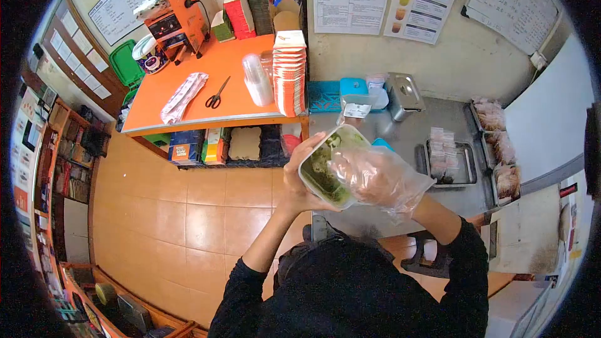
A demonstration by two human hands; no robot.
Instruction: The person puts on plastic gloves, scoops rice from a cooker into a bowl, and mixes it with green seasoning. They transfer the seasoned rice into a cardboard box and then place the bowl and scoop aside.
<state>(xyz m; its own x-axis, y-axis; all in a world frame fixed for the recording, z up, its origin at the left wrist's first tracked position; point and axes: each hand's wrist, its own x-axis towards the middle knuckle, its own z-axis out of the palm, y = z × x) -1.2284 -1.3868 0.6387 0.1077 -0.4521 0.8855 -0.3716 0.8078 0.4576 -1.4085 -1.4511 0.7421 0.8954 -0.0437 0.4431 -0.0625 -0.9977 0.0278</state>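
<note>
On the left tabletop (228,56), scissors (216,97) lay between a packet (184,97) and stacked cups (256,80), with cartons (289,78) right of the cups and a machine (172,20) at the back left. On the right tabletop (407,134), a metal container (404,97) stood behind a tray (464,183) of bags (443,153) (more trays lined the right edge).

We hold a white container (311,179) of what looks like green paste in our left hand (297,175), gloved right hand (369,175) at its opening.
</note>
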